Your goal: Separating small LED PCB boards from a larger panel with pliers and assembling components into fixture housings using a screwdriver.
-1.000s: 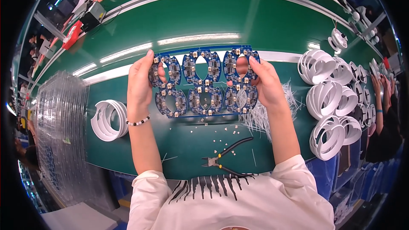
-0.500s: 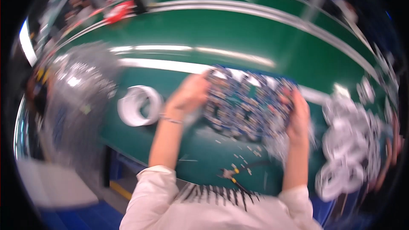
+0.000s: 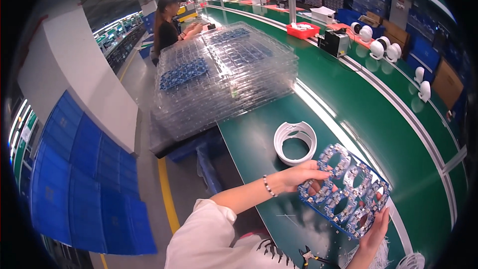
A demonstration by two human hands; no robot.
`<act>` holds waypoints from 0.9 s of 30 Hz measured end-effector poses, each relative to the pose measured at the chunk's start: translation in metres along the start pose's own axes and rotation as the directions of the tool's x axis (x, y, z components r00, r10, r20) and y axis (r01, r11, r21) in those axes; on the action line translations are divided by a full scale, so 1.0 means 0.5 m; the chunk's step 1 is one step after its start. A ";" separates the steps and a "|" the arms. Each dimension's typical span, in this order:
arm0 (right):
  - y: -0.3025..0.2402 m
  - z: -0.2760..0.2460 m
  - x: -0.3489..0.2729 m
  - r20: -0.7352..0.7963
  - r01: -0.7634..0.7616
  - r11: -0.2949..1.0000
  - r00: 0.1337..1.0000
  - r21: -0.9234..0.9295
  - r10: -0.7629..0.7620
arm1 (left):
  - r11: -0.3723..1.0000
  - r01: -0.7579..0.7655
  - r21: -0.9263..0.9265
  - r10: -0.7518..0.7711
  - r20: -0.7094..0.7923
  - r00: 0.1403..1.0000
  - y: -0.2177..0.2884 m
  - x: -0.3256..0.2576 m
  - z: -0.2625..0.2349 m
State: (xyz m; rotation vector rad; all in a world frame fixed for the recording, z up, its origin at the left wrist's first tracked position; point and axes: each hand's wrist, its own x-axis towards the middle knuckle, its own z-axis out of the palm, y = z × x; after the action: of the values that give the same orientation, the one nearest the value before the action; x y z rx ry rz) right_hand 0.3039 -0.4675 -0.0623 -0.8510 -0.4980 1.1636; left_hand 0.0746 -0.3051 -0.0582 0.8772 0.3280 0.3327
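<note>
A blue circuit board panel with several ring-shaped boards is held up in front of me by both hands. My left hand grips its left end, thumb on top and fingers underneath. At the near right end, my right hand pinches the panel's edge. Just beyond my left hand, a white ring-shaped plastic housing stands on the green table. Below the panel, cutting pliers lie near the table's front edge. Beside my right wrist is a bundle of thin whitish strips, partly hidden.
Left of the table stands a tall stack of clear plastic trays, another blue board panel on top. A co-worker stands behind it. Blue crates and a column are farther left. Across the green conveyor are a red bin and white devices.
My view has swung to the left, bringing the tray stack, co-worker and blue crates into sight. Both hands still hold the board panel, which now appears lower right and more tilted.
</note>
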 end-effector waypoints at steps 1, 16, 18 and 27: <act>0.006 0.004 0.004 0.087 0.011 1.000 0.996 -0.006 -0.011 | 0.998 -0.040 -0.040 0.039 -0.025 0.999 0.015 -0.020 0.000; 0.114 0.042 -0.081 0.279 -0.066 0.944 0.946 -0.324 0.163 | 0.470 -0.882 0.032 0.752 -0.537 0.382 0.297 -0.192 -0.217; 0.139 0.055 -0.096 0.271 -0.096 0.917 0.939 -0.386 0.212 | 0.402 -0.905 0.136 0.779 -0.571 0.260 0.360 -0.207 -0.277; 0.249 0.140 -0.121 0.531 0.398 0.532 0.839 -0.747 0.119 | 0.278 -0.904 0.323 0.744 -0.668 -0.010 0.585 -0.218 -0.555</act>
State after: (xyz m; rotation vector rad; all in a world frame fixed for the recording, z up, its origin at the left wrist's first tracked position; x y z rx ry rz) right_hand 0.1587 -0.4836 -0.1144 -1.2730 -1.6867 0.9480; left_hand -0.1807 0.0153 0.0228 0.5652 0.4591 1.9673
